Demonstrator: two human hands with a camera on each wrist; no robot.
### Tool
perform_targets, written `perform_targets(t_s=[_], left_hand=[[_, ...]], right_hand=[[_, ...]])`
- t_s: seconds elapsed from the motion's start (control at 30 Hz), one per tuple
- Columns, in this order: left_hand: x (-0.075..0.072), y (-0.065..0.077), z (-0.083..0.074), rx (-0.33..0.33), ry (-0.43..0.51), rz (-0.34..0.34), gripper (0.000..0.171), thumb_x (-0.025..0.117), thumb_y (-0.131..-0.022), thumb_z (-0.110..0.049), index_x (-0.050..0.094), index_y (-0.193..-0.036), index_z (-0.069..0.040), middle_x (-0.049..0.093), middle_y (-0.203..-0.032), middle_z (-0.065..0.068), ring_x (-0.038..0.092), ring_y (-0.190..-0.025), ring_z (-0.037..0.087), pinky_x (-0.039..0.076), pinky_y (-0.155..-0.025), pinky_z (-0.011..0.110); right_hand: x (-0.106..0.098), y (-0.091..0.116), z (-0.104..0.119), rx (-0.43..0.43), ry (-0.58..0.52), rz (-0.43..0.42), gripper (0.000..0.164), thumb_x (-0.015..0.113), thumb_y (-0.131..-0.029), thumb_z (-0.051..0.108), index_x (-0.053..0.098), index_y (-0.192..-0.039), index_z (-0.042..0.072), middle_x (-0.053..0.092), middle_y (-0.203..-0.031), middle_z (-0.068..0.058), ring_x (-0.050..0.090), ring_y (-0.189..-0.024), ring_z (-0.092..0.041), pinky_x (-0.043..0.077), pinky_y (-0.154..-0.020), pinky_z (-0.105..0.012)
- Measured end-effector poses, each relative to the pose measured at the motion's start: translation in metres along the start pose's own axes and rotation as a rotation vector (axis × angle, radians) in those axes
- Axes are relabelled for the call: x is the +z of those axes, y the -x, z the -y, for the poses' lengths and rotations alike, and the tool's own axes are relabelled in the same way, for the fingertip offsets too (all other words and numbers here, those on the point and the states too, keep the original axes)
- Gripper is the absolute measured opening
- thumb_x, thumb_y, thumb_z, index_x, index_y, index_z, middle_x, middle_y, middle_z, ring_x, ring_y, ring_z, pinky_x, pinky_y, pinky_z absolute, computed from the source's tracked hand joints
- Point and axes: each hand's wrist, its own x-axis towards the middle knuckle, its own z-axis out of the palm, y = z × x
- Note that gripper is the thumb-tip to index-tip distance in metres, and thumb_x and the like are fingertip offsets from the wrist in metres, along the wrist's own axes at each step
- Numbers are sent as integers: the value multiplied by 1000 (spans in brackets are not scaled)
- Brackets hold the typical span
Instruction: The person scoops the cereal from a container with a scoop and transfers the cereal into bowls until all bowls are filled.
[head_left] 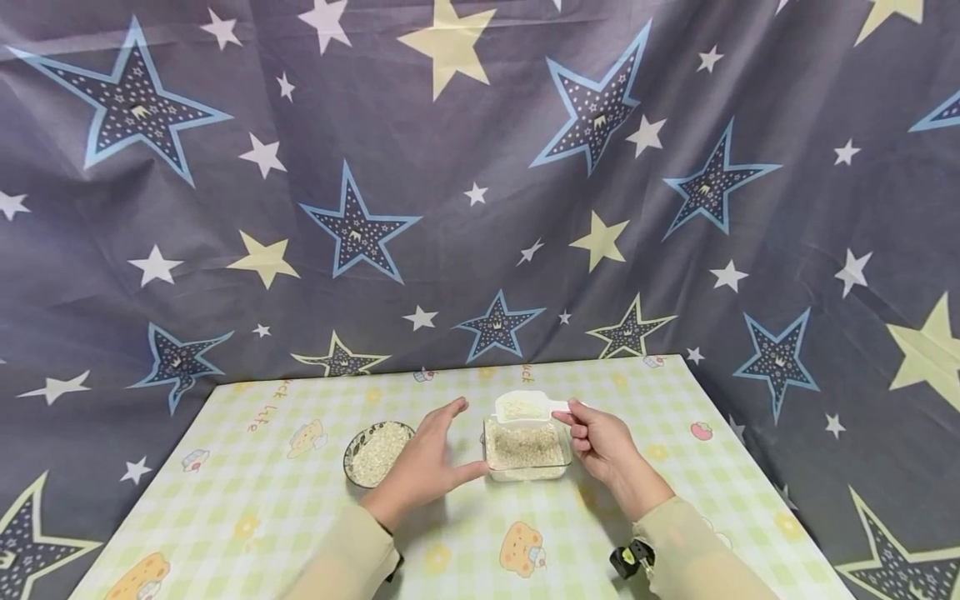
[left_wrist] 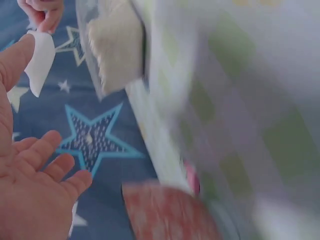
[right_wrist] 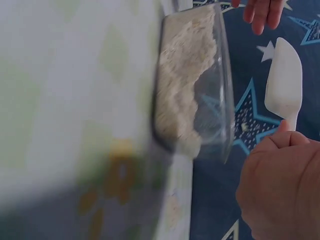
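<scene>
My right hand grips the handle of a white scoop, which holds some pale flakes in the head view. The scoop is raised over the back part of a clear glass container filled with pale, oat-like flakes. My left hand holds nothing; its fingers and thumb are spread, with the thumb close to the container's left side. I cannot tell whether the thumb touches the glass. Left of that hand stands a dark-patterned bowl of similar pale flakes, partly hidden by the hand.
A green-and-white checked cloth with printed cartoon figures covers the table. Behind the table's back edge hangs a dark curtain with stars. In the left wrist view, a reddish patterned curved surface shows at the bottom.
</scene>
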Motion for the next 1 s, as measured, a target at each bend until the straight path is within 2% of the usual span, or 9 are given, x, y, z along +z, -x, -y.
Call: perform_targets(t_s=[0.13,0.33,0.47,0.6,0.73,0.9,1.0], left_hand=[[-21,15,14,-17,-23,-53,109,91,-84,-48,32,-168,-13,41,-171,8,38,-159,33,36,-130,57],[-48,42,54,-45,-103,-156,111,92,-82,-50,33,-167,-8,43,-168,18,40,-155,44,39,-122,69],[-60,55,77,-108,-131,-157,119,92,-79,-57,30,-167,-4,40,-168,23,36,-154,49,40,-118,74],[-65,64,93,-170,-139,-125,128,91,-76,-64,27,-167,-1,38,-168,26,34,-154,52,42,-115,76],[-63,66,103,-190,-133,-102,131,90,-76,-65,25,-167,2,39,-168,26,34,-154,52,41,-117,74],[-59,64,104,-191,-115,-102,127,92,-78,-59,26,-167,3,39,-168,26,35,-154,51,39,-121,71],[-57,62,102,-192,-100,-103,125,93,-78,-55,26,-166,3,38,-168,27,36,-154,51,38,-122,70]], right_hand=[[18,-1,0,-29,30,14,21,48,-115,19,51,-131,5,76,-86,4,38,-53,8,28,-45,-6],[48,-5,-9,-57,95,20,36,52,-114,19,51,-140,-6,78,-78,6,39,-50,7,29,-44,-7],[67,-7,-17,-88,159,21,39,56,-113,20,55,-138,-10,78,-76,6,39,-50,6,28,-44,-9],[89,-7,-27,-109,240,38,34,58,-112,23,62,-126,-8,78,-77,6,40,-51,5,30,-43,-10],[110,-7,-39,-122,281,66,34,58,-112,23,64,-123,-9,77,-76,6,39,-50,4,28,-40,-12],[131,-8,-54,-162,345,72,33,60,-111,21,67,-121,-9,78,-78,4,38,-50,0,27,-42,-15],[139,-8,-61,-193,370,64,29,62,-109,18,68,-119,-9,81,-82,-5,39,-50,-2,29,-45,-16]])
